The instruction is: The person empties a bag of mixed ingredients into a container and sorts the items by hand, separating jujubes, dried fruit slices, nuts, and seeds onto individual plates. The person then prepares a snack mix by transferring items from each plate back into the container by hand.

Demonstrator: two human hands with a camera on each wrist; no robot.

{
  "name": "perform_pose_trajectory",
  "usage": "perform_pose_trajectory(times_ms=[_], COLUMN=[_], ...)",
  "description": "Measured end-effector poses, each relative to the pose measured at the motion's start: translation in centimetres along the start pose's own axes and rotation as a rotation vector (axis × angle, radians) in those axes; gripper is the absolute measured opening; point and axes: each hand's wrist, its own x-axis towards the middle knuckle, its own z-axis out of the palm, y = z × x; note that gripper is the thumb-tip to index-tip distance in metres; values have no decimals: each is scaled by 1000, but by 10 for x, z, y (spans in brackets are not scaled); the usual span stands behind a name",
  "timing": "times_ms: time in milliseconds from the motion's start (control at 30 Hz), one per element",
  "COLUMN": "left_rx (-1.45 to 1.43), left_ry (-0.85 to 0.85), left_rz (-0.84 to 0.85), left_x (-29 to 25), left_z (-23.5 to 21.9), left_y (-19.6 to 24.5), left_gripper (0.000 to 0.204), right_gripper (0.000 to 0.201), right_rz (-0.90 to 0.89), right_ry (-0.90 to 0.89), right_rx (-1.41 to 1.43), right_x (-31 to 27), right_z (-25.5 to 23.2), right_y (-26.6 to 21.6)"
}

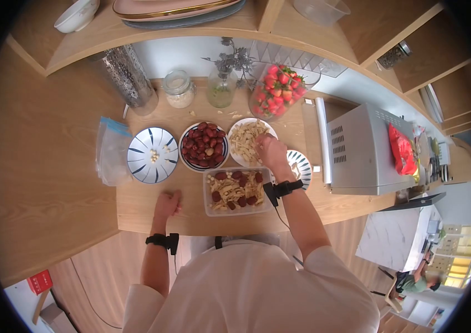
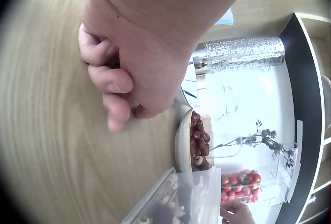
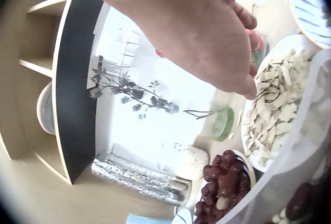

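Note:
My right hand (image 1: pixel 273 152) is over the right side of a white plate (image 1: pixel 270 128) of pale dried slices (image 1: pixel 242 143), fingers pointing down at them. In the right wrist view the palm hides most of its fingers; I cannot tell whether they pinch a slice. A clear plastic container (image 1: pixel 207 206) stands just in front, with slices, red dates and small white pieces inside. To the left is a bowl (image 1: pixel 182 155) heaped with red dates (image 1: pixel 205 139). My left hand (image 2: pixel 139 74) rests on the tabletop left of the container, fingers loosely curled, holding nothing.
A blue-striped plate (image 1: pixel 148 171) with a few pale pieces and clear plastic bags (image 1: pixel 114 158) lie at the left. Another striped plate (image 1: pixel 305 166) sits beside my right wrist. Behind stand a jar (image 1: pixel 178 91), a vase (image 1: pixel 220 94) and a strawberry container (image 1: pixel 277 94); a microwave-like box (image 1: pixel 355 150) is right.

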Motion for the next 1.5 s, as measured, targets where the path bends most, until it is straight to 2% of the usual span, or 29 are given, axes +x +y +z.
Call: perform_pose_trajectory(times_ms=[167,400,500,567,667,1000,1167,1400,1500], left_rx=[12,44,53,57,49,36,31,14,9], left_ry=[-2,6,11,14,14,-12,-24,-42,-33], left_rz=[-7,-7,-9,-9,-3,-43,-66,-57,-47], left_x=[1,-2,-1,0,0,5,10,12,11], left_z=[0,-1,0,0,-1,-2,-3,-4,-3], left_y=[-1,4,3,3,3,3,1,-2,-1], left_gripper=[59,61,61,62,61,61,61,58,57], right_gripper=[37,40,35,33,22,17,8,8,6], right_rz=[63,121,90,41,98,51,22,35,-43], right_ry=[-67,-110,-78,-114,-93,-7,4,15,28], right_rx=[-102,-65,-34,-109,-47,76,119,219,247], right_x=[4,6,9,13,12,5,4,0,-5], right_z=[19,26,33,39,42,38,38,32,21], right_y=[3,2,8,11,10,10,15,21,22])
